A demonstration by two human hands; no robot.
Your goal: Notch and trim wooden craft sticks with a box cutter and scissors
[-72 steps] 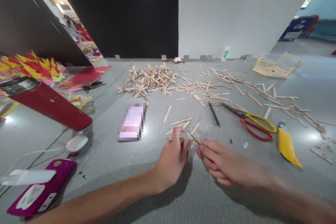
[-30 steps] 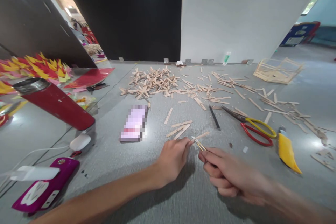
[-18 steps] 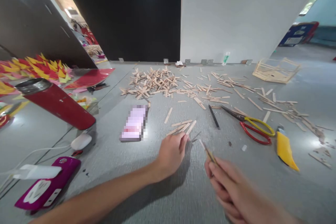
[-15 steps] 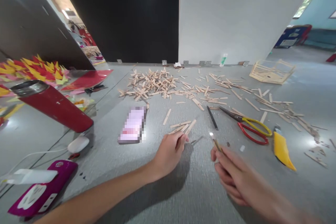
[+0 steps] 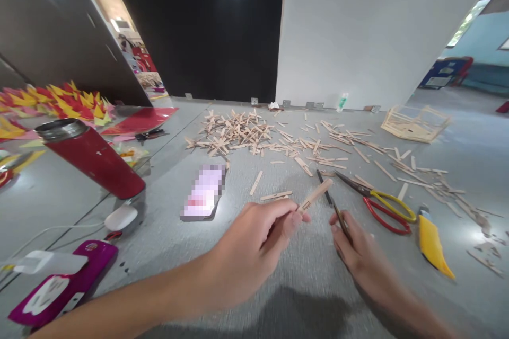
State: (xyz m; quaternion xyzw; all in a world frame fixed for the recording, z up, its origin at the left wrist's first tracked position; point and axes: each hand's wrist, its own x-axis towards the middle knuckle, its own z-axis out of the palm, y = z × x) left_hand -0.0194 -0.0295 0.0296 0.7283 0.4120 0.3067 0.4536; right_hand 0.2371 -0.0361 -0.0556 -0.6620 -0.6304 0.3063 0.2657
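Observation:
My left hand (image 5: 258, 243) pinches a pale wooden stick (image 5: 316, 194) that points up and to the right, with a small dark mark on it. Beside it, my right hand (image 5: 358, 254) is closed on a thin brownish tool (image 5: 340, 218), whose type I cannot make out. Another stick (image 5: 276, 196) lies on the table behind my left hand. A black pen-like rod (image 5: 324, 188) lies just beyond the held stick. Scissors (image 5: 387, 212) with yellow and red handles are to the right of it.
Loose sticks (image 5: 238, 130) are piled further back. A phone (image 5: 204, 190), red flask (image 5: 95, 161), white mouse-like item (image 5: 121, 217) and purple power strip (image 5: 59, 286) lie left. On the right are a yellow cutter (image 5: 434, 243) and a stick frame (image 5: 415, 124).
My left hand has lifted a stick from the small group and moved right and nearer. The tool in my right hand is now close to that stick. The view has shifted slightly.

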